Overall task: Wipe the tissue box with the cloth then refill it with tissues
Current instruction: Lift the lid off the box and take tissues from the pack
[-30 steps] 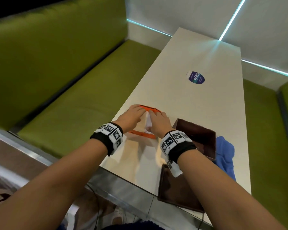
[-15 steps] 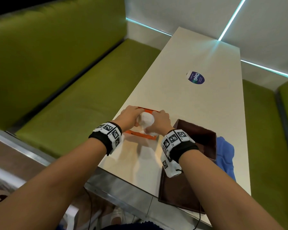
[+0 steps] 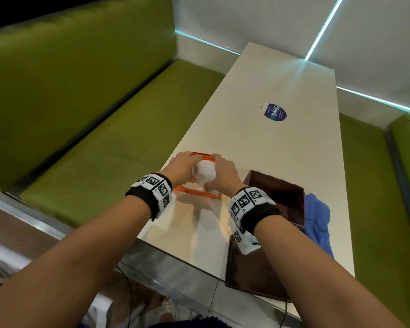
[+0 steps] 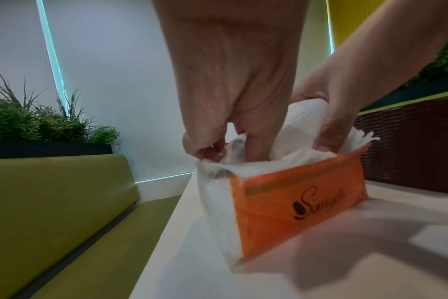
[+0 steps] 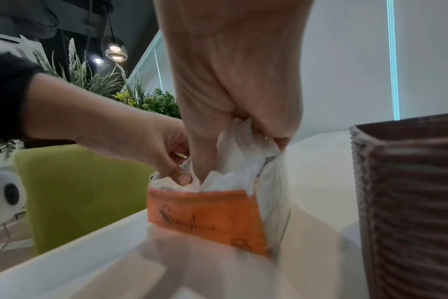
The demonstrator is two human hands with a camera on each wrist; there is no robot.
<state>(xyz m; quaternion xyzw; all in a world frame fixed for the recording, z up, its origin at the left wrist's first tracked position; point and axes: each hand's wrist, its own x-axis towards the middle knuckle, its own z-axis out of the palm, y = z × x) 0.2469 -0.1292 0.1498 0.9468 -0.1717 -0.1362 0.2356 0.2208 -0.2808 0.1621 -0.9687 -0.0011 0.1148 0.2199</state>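
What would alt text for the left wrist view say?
A left hand and a right hand dig into an opened orange tissue pack on a white table, pulling up a wad of white tissues. A brown woven tissue box stands behind the pack.

Tissue pack [image 3: 194,192] on table [image 3: 282,157], box [image 3: 276,200] just right, cloth [image 3: 316,216] right of box, lid [image 3: 251,275] nearer.

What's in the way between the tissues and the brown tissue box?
Nothing visible on the table. The tissues are partly inside the orange wrapper, gripped by the left hand and right hand. The open brown box stands just right of them, bare tabletop between.
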